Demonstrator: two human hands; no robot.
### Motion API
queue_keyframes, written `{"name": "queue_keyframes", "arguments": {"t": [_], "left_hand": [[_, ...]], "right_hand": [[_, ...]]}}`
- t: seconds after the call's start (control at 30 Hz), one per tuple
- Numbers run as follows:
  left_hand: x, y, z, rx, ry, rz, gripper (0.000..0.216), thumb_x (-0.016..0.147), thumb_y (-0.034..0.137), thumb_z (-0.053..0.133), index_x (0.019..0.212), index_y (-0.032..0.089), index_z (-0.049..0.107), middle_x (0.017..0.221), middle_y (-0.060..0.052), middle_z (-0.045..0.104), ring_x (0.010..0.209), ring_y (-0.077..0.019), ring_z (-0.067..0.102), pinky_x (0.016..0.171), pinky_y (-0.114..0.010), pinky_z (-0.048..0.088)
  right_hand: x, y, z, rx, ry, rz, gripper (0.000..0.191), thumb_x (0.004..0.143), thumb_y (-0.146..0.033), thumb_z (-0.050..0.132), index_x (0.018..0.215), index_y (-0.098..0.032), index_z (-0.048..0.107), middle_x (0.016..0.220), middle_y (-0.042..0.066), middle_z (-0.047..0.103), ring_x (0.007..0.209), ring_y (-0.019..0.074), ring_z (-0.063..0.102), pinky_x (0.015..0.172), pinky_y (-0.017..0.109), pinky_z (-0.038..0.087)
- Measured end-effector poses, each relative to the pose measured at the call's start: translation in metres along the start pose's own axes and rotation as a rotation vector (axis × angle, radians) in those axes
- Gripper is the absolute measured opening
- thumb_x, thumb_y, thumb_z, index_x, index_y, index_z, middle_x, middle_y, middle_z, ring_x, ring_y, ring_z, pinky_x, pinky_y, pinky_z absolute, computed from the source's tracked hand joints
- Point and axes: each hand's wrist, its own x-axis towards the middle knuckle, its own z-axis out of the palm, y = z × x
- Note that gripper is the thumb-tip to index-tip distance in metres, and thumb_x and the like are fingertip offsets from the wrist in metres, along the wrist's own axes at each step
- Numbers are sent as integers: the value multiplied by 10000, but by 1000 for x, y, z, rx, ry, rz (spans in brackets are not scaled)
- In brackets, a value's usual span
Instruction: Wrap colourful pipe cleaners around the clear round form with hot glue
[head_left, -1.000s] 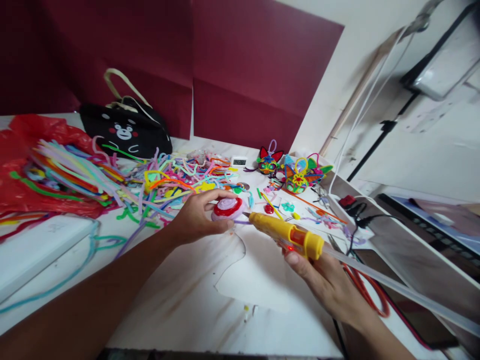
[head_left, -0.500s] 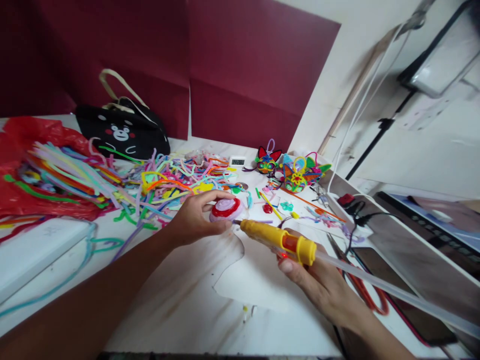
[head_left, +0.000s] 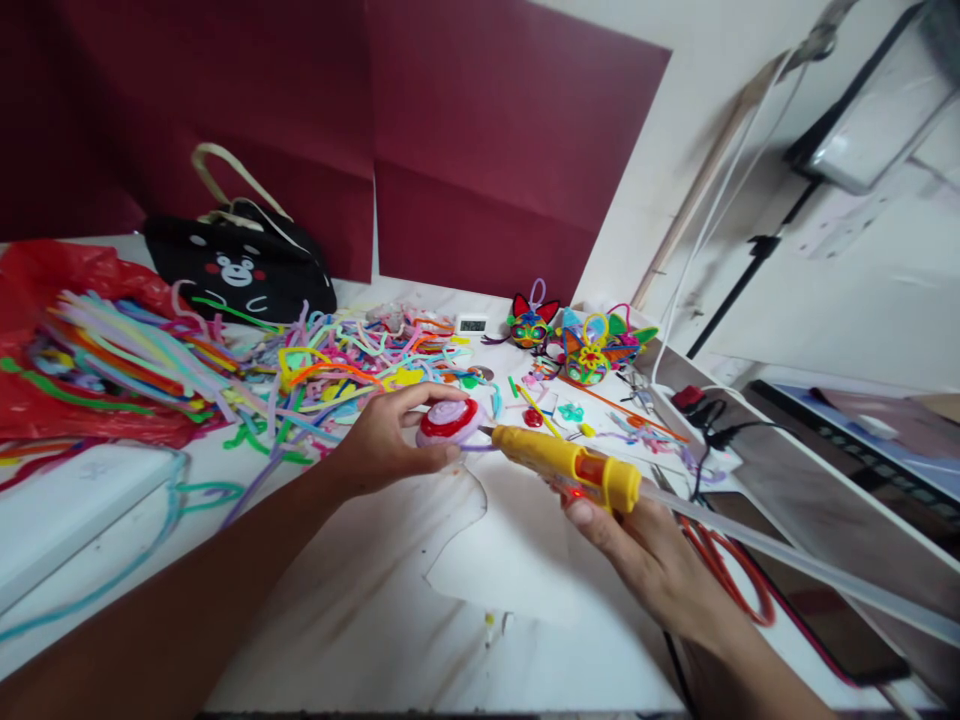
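My left hand (head_left: 394,435) is closed around the left side of a round coil (head_left: 448,420) of lilac and red pipe cleaner, thumb in front and fingers behind. A lilac strand runs along the coil's lower right edge. In my right hand (head_left: 637,545) is a yellow hot glue gun (head_left: 566,462), its red light lit and a long clear glue stick (head_left: 795,555) sticking out of its back. The gun's metal nozzle points left at the coil's right edge, very close to it; I cannot tell whether they touch.
Loose pipe cleaners (head_left: 330,365) and a red plastic bag (head_left: 97,270) lie left. Finished pipe-cleaner masks (head_left: 589,350) stand at the back beside a small clock (head_left: 472,325). Right are red-handled pliers (head_left: 731,575), a phone (head_left: 817,590) and a power strip (head_left: 720,455).
The glue gun's nozzle has shifted slightly right and up along the coil's edge. The coil has turned a little in my left hand, and its lilac strand shows more.
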Motion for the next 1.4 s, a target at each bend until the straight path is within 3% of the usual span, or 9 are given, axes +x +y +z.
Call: {"name": "queue_keyframes", "arguments": {"t": [0.37,0.67,0.93,1.23,1.4], "left_hand": [[0,0,0,-37,-15,17,558,664,389,819,1140,143,661,1188,-137,713,1067,-300,705,990,-405,551],[-1,-2,0,-37,-18,19,576,660,389,820,1160,146,668,1224,-146,695,1098,-306,689,1000,-402,541],[-1,-2,-1,-27,-20,12,577,657,383,821,1155,139,663,1208,-143,702,1096,-304,686,995,-399,543],[-1,-2,-2,-24,-22,7,556,656,398,822,1132,162,660,1201,-130,705,1065,-300,697,974,-404,556],[-1,-2,-2,-63,-30,-7,557,667,394,816,1152,167,662,1224,-135,694,1112,-315,678,999,-424,536]], "right_hand": [[1,4,0,0,28,19,301,985,-484,460,828,-249,562,819,49,602,788,253,613,651,373,462],[1,2,-1,-12,31,37,316,995,-486,441,866,-240,593,767,31,576,697,210,561,624,346,439],[0,1,0,-6,0,38,328,984,-498,452,830,-237,575,836,50,605,802,248,604,669,363,462],[-3,-2,-1,-12,-6,19,298,974,-483,477,855,-241,604,849,53,647,772,255,633,647,368,495],[-4,6,0,24,98,-20,272,967,-491,493,985,-268,649,912,77,654,858,288,632,716,412,516]]}}
